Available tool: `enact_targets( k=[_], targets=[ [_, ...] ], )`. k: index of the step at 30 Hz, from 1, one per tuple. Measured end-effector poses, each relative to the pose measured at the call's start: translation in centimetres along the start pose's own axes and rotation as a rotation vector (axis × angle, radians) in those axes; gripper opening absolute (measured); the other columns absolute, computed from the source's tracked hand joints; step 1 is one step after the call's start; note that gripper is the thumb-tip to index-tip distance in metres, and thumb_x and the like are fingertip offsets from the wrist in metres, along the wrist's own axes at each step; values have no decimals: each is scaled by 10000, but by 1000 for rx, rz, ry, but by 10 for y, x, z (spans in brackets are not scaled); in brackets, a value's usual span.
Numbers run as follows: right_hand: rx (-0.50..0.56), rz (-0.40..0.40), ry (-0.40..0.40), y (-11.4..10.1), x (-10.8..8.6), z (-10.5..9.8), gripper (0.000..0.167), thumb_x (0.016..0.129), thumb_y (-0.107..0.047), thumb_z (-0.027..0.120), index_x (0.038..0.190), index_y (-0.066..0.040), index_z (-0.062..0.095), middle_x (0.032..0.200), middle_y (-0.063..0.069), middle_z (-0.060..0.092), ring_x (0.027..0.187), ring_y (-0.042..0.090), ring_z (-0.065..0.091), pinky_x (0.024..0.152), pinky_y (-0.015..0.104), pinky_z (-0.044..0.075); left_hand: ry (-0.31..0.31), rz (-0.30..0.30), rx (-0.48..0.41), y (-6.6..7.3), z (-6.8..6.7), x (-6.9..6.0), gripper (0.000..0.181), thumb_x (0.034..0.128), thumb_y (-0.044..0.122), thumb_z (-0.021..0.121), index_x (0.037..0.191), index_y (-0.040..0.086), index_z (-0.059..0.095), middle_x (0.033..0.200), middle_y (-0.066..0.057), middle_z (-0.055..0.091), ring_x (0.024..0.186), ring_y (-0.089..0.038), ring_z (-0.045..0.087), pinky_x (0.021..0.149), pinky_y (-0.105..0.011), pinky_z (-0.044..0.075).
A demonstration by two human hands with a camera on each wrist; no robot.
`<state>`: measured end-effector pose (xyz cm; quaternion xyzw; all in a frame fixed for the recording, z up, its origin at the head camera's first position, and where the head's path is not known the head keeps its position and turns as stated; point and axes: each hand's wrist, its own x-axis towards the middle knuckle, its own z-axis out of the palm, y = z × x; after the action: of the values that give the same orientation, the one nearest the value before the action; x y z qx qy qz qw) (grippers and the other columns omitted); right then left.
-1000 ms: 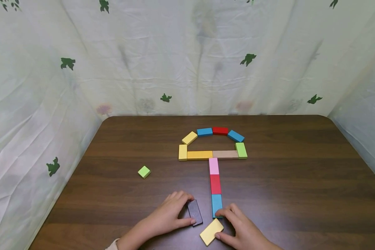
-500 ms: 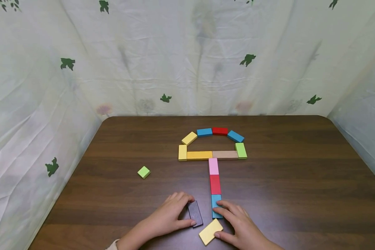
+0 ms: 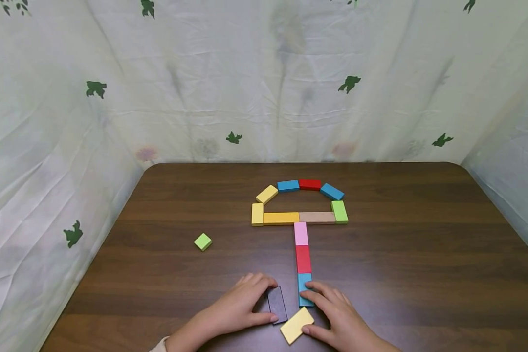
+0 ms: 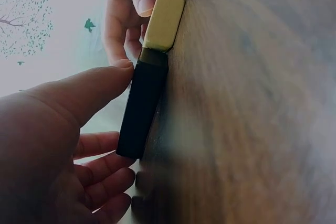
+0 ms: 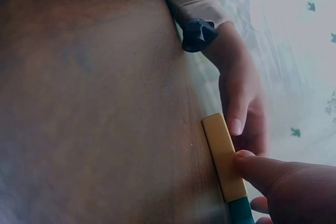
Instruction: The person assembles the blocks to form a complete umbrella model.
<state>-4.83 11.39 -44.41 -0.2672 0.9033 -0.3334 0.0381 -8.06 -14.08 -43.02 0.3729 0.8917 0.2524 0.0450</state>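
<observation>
My left hand (image 3: 242,303) grips a flat black block (image 3: 277,305) endwise, fingers at its far end and thumb at the near end. In the left wrist view the black block (image 4: 142,108) lies against the yellow block (image 4: 164,22). My right hand (image 3: 341,315) has its thumb on the edge of that slanted yellow block (image 3: 297,326), while its fingers rest on the blue block (image 3: 303,283) at the near end of a column. Above it in line are a red block (image 3: 303,259) and a pink block (image 3: 301,233).
Beyond the column, an orange block (image 3: 281,218) and a tan block (image 3: 317,217) form a bar under an arch of several coloured blocks, including a red block (image 3: 310,184) at its top. A small green block (image 3: 203,241) lies apart on the brown table (image 3: 405,254).
The black block has slid slightly right and toward me with my left hand, closer to the yellow block. My right fingers have shifted farther up onto the blue block.
</observation>
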Motion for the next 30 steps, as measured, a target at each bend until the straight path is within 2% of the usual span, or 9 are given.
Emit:
enact_targets(
  k=[7, 11, 17, 24, 30],
  targets=[
    [3, 16, -19, -1, 1, -1, 557, 786, -560, 564, 1222, -214, 543, 1296, -32, 413, 1116, 210, 408, 860, 511, 337, -1, -49, -55, -4, -5, 2, 496, 808, 443, 623, 1163, 119, 498, 1095, 51, 499, 1003, -109, 444, 878, -333, 372],
    [3, 26, -27, -1, 1, -1, 564, 782, -567, 563, 1221, -214, 544, 1295, -31, 412, 1118, 212, 406, 861, 510, 333, 38, -103, -73, -8, -14, 3, 493, 803, 388, 653, 1174, 103, 498, 1110, 33, 502, 1027, -119, 445, 892, -332, 374],
    [6, 24, -25, -1, 1, -1, 563, 781, -562, 569, 1215, -203, 549, 1293, -19, 415, 1117, 219, 407, 858, 511, 332, 157, -175, -29, -22, -32, 2, 492, 791, 346, 678, 1177, 100, 500, 1139, 39, 488, 1075, -128, 433, 914, -338, 373],
    [5, 5, -6, -1, 0, -2, 549, 780, -540, 590, 1208, -198, 553, 1290, -20, 419, 1115, 216, 409, 856, 506, 335, 322, -215, 25, -46, -56, -2, 515, 766, 266, 720, 1173, 43, 495, 1151, -62, 494, 1091, -213, 440, 905, -400, 370],
    [0, 0, -6, -2, 0, -2, 551, 783, -538, 587, 1211, -192, 552, 1289, -16, 422, 1111, 217, 415, 854, 497, 336, 383, -326, 20, -70, -72, -12, 530, 768, 212, 722, 1190, 14, 471, 1184, -133, 459, 1109, -311, 392, 903, -478, 338]
  ],
)
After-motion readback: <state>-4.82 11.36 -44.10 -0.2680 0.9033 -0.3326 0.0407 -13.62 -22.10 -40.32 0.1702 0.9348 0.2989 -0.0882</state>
